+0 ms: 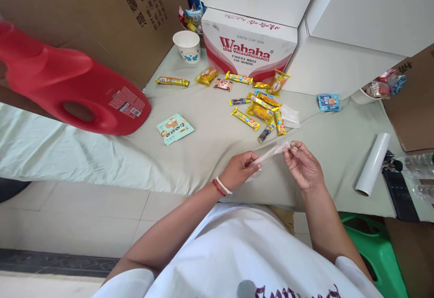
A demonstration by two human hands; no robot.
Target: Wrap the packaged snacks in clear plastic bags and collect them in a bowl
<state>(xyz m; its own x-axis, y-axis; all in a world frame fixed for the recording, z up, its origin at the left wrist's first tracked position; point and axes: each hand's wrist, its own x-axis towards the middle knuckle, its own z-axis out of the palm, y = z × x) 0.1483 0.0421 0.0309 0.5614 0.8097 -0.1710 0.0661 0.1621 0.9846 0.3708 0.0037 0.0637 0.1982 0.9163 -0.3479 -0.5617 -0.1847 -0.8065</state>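
Note:
A thin, clear plastic bag (269,154) is stretched between my two hands above the table's front part. My left hand (239,169), with beaded bracelets at the wrist, is closed on the bag's left end. The fingertips of my right hand (303,162) pinch its other end. Just beyond lies a pile of wrapped snacks: yellow bars (245,119), a yellow-wrapped cake (260,111) and dark blue bars (266,132). Another clear plastic piece (290,116) rests against the pile's right side. A mint-green packet (175,128) lies flat to the left.
A large red jug (101,92) stands at left. Behind the snacks are a paper cup (187,47) and a Wahaha water carton (249,47). On the right are a blue packet (328,102), a white roll (373,164) and a bowl of snacks (368,95). A green stool (383,257) stands below.

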